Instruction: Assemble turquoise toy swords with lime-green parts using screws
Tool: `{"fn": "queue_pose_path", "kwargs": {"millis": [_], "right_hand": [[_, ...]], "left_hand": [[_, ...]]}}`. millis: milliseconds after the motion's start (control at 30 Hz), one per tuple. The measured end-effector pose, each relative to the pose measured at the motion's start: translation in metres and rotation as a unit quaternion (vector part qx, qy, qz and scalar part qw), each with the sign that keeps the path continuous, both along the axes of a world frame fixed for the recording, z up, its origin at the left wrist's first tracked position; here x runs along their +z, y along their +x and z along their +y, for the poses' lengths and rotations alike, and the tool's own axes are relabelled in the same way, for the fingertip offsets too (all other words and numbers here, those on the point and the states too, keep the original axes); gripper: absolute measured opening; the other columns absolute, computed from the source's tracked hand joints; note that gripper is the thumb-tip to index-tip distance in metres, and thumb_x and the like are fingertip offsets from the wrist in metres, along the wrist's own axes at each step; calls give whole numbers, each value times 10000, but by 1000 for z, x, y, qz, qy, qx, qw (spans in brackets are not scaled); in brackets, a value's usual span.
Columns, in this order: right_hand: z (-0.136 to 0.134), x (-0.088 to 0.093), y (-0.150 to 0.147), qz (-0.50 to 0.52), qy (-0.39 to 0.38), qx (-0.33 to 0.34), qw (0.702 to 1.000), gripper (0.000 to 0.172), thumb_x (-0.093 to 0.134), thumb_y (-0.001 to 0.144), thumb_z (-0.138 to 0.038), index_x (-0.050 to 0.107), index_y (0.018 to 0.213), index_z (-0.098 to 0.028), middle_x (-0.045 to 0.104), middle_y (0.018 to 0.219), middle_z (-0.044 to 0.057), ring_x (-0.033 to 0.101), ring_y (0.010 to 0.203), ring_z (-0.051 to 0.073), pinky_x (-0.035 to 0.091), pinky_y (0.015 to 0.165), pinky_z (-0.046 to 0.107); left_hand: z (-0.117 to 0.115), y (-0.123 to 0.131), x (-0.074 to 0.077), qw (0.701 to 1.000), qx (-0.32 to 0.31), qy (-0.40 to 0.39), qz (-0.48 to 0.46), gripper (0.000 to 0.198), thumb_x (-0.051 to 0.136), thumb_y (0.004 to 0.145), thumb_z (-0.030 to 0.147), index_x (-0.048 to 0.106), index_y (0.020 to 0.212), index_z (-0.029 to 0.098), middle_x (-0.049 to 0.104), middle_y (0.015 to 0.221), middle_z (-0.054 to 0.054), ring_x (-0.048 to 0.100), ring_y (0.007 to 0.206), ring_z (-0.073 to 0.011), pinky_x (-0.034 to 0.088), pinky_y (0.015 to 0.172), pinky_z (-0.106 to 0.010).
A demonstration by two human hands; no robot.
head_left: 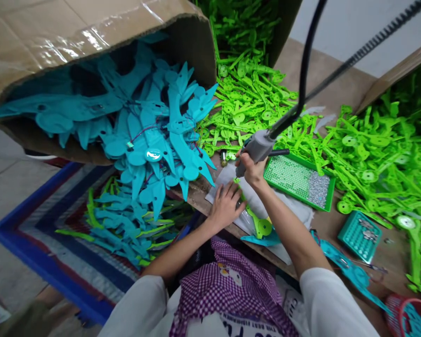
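Observation:
My right hand (254,169) is wrapped round a grey electric screwdriver (259,146), its tip pointing down at the far end of a bright green plastic piece (263,227). A black cable and a coiled cord run up from the tool. Flat beside that piece lies my left hand (226,203), fingers stretched out and their tips touching its edge. Under the green piece, a blue plastic part (263,240) shows on a white cloth (296,211). Where the screwdriver tip meets the piece is partly hidden by my right hand.
A tipped cardboard box (91,32) spills blue parts (143,121) at left, above a blue-rimmed crate (52,274). Green parts (252,103) heap across the back and right. A green tray (328,194) of screws, a teal tray (351,234) and a red basket (395,304) stand at right.

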State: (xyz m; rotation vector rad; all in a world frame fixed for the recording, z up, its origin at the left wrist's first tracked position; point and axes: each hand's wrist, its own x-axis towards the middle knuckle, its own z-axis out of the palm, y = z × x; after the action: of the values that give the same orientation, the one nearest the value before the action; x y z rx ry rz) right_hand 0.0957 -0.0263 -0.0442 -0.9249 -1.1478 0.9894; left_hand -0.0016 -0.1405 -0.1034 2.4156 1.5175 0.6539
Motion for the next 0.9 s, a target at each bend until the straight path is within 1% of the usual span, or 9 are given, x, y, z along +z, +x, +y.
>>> {"fn": "queue_pose_path", "kwargs": {"millis": [167,267,367,433,533,633,767,833,900], "right_hand": [[1,-10,-1,-38,5,46,998,354,670,684,-540,589,665,-195,560,548,-34,508,441,106,445,438,253],[-3,-16,-2,-33,17,36,999,381,671,671,-570,592,684,-198,570,561,-28,521,465,113,461,464,262],[-8,-12,0,-21,13,25,999,406,677,652,-589,585,667,-194,572,557,-26,520,452,110,458,454,256],[-10,0,8,12,11,-9,1000,427,648,666,-614,579,669,-192,578,570,-22,517,426,104,447,422,248],[-8,21,37,69,56,-126,988,448,562,725,-641,571,693,-195,569,582,-28,524,401,99,433,384,236],[-1,32,77,48,102,-213,971,380,599,735,-573,559,696,-197,564,570,-44,527,389,93,417,372,221],[9,21,112,1,81,-263,961,381,611,725,-562,535,665,-194,583,576,-45,509,367,81,403,363,219],[12,12,118,-5,71,-270,960,407,581,733,-589,526,656,-193,584,575,-45,510,370,80,413,376,222],[14,5,119,-7,70,-266,962,413,569,740,-594,522,656,-192,583,573,-46,514,378,78,425,396,225]], "left_hand": [[-1,0,1,1000,4,-11,8,356,492,907,390,574,1192,193,565,1315,-118,393,1332,-299,253,1116,-555],[-1,0,1,1000,6,-18,14,359,486,909,399,570,1200,206,566,1317,-113,396,1331,-303,219,1126,-572],[-1,0,1,1000,9,-20,12,352,494,905,402,572,1194,216,569,1316,-107,384,1341,-303,169,1134,-596],[-1,0,2,1000,13,-21,11,345,503,903,398,577,1187,218,571,1318,-101,369,1352,-299,122,1139,-606],[-2,0,5,999,15,-29,20,344,492,909,405,585,1181,216,563,1331,-97,346,1367,-291,62,1143,-606],[-2,1,6,999,16,-37,30,356,475,917,420,590,1182,212,548,1348,-103,339,1371,-291,20,1141,-601],[-1,3,5,999,25,-36,31,349,484,913,423,593,1170,213,553,1341,-105,334,1372,-298,-27,1138,-592],[1,2,4,999,29,-33,27,339,504,905,419,592,1162,216,559,1332,-102,330,1372,-306,-34,1132,-597],[1,0,4,999,37,-23,11,336,531,893,409,588,1158,209,572,1314,-104,343,1364,-309,-5,1131,-595]]}}
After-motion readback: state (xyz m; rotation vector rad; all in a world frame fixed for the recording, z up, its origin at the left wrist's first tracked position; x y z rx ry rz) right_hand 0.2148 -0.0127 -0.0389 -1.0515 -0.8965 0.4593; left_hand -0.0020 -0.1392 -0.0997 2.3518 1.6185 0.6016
